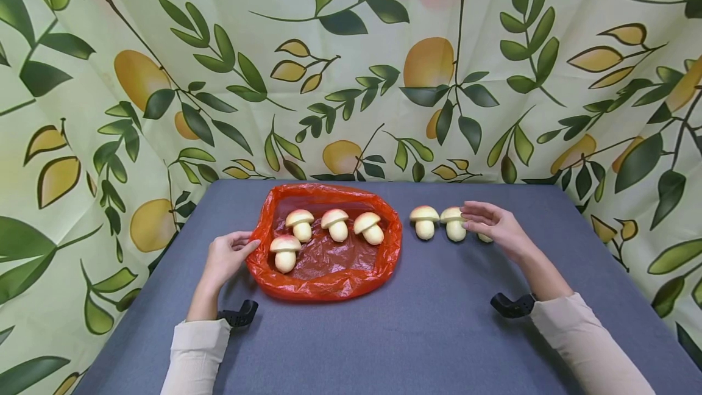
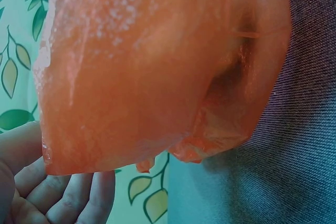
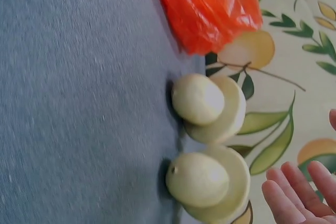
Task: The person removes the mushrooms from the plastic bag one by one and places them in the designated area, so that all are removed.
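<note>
A red plastic bag [image 1: 337,288] lies with its mouth spread wide and its rim rolled out. Several toy mushrooms [image 1: 335,224] with pale stems and pinkish cap tops lie inside it. At the bag's left edge my left hand [image 1: 227,258] pinches the rim between thumb and fingers; the left wrist view shows the bag's side [image 2: 136,87] up close. To the right of the bag stand two mushrooms [image 1: 424,222] side by side, plus a third [image 1: 485,238] mostly hidden by my right hand [image 1: 496,227]. That hand hovers over them, fingers extended, holding nothing.
Everything sits on a blue-grey cloth-covered table [image 1: 373,346]. A leaf-and-fruit patterned curtain [image 1: 351,78] rises behind it and along both sides. Black wrist mounts [image 1: 512,305] stick out from both cuffs.
</note>
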`<state>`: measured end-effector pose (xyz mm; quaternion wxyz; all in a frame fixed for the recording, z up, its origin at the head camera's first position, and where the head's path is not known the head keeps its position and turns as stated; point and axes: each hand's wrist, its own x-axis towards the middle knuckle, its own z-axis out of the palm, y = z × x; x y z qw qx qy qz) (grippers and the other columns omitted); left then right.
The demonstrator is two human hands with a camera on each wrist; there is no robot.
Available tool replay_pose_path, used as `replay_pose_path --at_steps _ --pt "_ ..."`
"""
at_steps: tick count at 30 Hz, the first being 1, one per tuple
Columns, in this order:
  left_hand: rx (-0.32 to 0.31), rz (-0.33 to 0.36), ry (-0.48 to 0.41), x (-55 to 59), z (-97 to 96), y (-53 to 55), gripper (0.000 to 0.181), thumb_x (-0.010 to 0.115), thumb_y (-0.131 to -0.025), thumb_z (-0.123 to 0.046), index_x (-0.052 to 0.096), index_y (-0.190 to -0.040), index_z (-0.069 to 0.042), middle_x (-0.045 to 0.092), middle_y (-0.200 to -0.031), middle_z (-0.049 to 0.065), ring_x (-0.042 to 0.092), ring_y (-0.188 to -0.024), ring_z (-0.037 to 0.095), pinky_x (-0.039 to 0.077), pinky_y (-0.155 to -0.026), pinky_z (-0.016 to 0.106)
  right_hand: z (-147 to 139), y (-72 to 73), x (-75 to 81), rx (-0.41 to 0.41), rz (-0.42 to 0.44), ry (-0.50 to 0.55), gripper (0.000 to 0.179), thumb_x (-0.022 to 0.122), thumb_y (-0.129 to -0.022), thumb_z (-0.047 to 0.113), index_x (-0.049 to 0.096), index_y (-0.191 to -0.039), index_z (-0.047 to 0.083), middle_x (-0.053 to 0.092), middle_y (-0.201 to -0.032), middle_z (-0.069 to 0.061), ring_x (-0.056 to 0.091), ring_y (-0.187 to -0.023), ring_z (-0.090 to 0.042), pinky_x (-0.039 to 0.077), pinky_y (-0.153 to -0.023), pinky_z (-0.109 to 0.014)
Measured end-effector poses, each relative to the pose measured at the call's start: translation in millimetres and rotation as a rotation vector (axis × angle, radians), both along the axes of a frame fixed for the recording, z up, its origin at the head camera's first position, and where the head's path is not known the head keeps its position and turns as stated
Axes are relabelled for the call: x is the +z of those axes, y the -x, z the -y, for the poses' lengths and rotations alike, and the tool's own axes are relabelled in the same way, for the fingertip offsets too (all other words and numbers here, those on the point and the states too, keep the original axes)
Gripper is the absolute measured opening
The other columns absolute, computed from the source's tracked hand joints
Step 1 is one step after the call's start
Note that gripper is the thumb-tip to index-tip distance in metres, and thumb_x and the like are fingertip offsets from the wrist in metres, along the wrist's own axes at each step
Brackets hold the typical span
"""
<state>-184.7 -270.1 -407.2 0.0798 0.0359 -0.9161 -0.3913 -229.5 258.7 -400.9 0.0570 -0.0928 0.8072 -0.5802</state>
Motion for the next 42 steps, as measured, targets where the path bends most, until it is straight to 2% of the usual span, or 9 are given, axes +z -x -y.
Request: replay_pose_path --at_steps 9,14,19,25,29,32,34,39,42 --pt "-0.012 0.001 0.001 -1.4 0.9 0.4 0.033 0.066 -0.091 -0.015 0.065 -0.112 0.01 0.07 -0.102 0.029 0.07 -0.097 0.039 0.058 -0.08 0.039 20 -5.4 5.0 0.085 -0.022 0.004 0.055 0.063 -0.093 0.014 0.041 -0.138 -0.008 0.06 -0.107 0.03 0.058 -0.104 0.012 0.047 -0.083 -0.008" --pt "-0.005 0.006 0.004 -1.6 1.6 0.2 0.033 0.066 -0.091 -0.015 0.065 -0.113 0.01 0.07 -0.102 0.029 0.07 -0.098 0.039 0.058 -0.082 0.04 32 -7.1 5.7 0.126 -0.001 0.035 0.05 0.063 -0.092 0.013 0.044 -0.136 -0.003 0.061 -0.113 0.024 0.06 -0.107 0.009 0.05 -0.083 -0.011" --pt "-0.003 0.014 -0.003 -1.6 1.8 0.3 0.033 0.066 -0.091 -0.016 0.065 -0.113 0.01 0.07 -0.102 0.029 0.07 -0.097 0.038 0.058 -0.081 0.038 46 -7.2 3.4 0.164 0.001 0.058 0.058 0.066 -0.09 0.011 0.04 -0.137 -0.011 0.063 -0.117 0.016 0.061 -0.109 0.004 0.051 -0.086 -0.012" --pt "0.0 0.006 -0.001 -1.9 1.9 0.9 0.034 0.067 -0.09 -0.016 0.066 -0.112 0.01 0.07 -0.101 0.029 0.07 -0.095 0.038 0.059 -0.081 0.038 63 -5.6 -0.3 0.216 -0.005 0.077 0.055 0.065 -0.089 0.005 0.042 -0.135 -0.014 0.064 -0.11 0.02 0.063 -0.108 0.002 0.051 -0.087 -0.013" --pt "-0.003 0.013 0.0 -1.6 2.0 1.6 0.034 0.066 -0.091 -0.016 0.066 -0.113 0.009 0.07 -0.101 0.028 0.07 -0.096 0.038 0.058 -0.081 0.039 74 -6.5 -2.0 0.238 0.008 0.073 0.058 0.068 -0.087 0.01 0.044 -0.135 -0.011 0.064 -0.126 -0.009 0.062 -0.106 0.005 0.052 -0.088 -0.014" --pt "-0.008 0.014 -0.003 -1.5 1.8 2.2 0.033 0.066 -0.091 -0.016 0.066 -0.112 0.009 0.07 -0.101 0.029 0.07 -0.096 0.037 0.059 -0.081 0.039 82 -7.5 -3.8 0.264 0.024 0.078 0.058 0.069 -0.087 0.011 0.045 -0.136 -0.01 0.052 -0.136 -0.032 0.061 -0.105 0.006 0.052 -0.089 -0.015" --pt "-0.008 0.014 -0.004 -1.2 1.4 2.4 0.034 0.066 -0.091 -0.016 0.066 -0.112 0.009 0.07 -0.101 0.028 0.07 -0.095 0.037 0.059 -0.08 0.038 87 -8.3 -4.8 0.282 0.031 0.081 0.057 0.069 -0.087 0.01 0.045 -0.135 -0.01 0.049 -0.137 -0.036 0.063 -0.107 0.002 0.052 -0.089 -0.015" --pt "-0.001 0.024 -0.007 -0.4 1.0 1.6 0.035 0.067 -0.091 -0.017 0.065 -0.113 0.01 0.07 -0.103 0.029 0.07 -0.097 0.038 0.058 -0.082 0.039 99 -10.2 -5.7 0.326 0.036 0.107 0.057 0.069 -0.087 0.008 0.045 -0.135 -0.012 0.051 -0.134 -0.036 0.061 -0.12 -0.032 0.052 -0.09 -0.016" --pt "0.001 0.025 -0.005 -0.5 1.2 1.2 0.035 0.066 -0.091 -0.016 0.065 -0.113 0.01 0.07 -0.103 0.03 0.07 -0.098 0.039 0.058 -0.083 0.04 106 -11.0 -7.2 0.352 0.036 0.136 0.058 0.069 -0.087 0.008 0.044 -0.134 -0.014 0.05 -0.133 -0.039 0.061 -0.12 -0.033 0.052 -0.089 -0.017"
